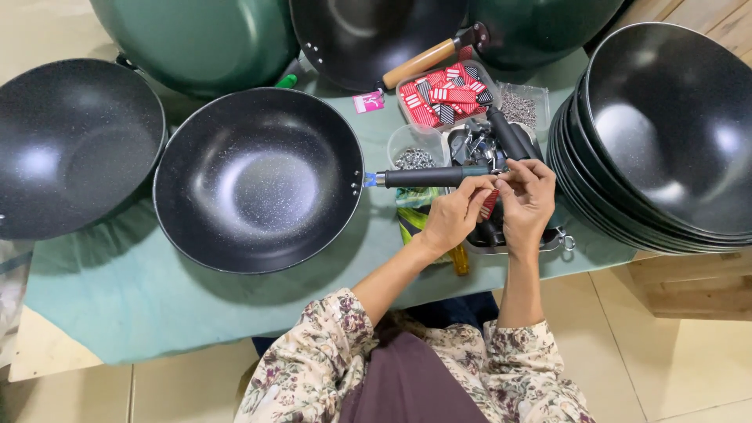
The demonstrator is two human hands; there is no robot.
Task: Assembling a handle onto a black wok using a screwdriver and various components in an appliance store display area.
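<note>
1. Two hands, nearest item. Our left hand and right hand meet, fingertips touching, over the far end of the black pan handle. Both are curled, fingers pinched together on something small at the handle's end; a bit of red shows under them, but we cannot tell what it is.
2. One black wok, just left of the hands, rim up on the green table cloth. Its handle runs right from the rim to our fingers.
3. Handling note, as a judgement: the work seems to be fitting a small piece at the handle's end. We would keep the handle level and steady with one hand, pinch the piece with the other, and seat it square before pressing, so the wok does not turn on the cloth.
4. One metal tray under the hands, holding dark parts; contents partly hidden.
5. One clear round tub of small grey parts, just beyond the handle.
6. One clear box of red tags, farther off, with a tub of tiny metal bits to its right.
7. One stack of black woks, right side.
8. One more black wok, far left; green pans at the far edge.
</note>
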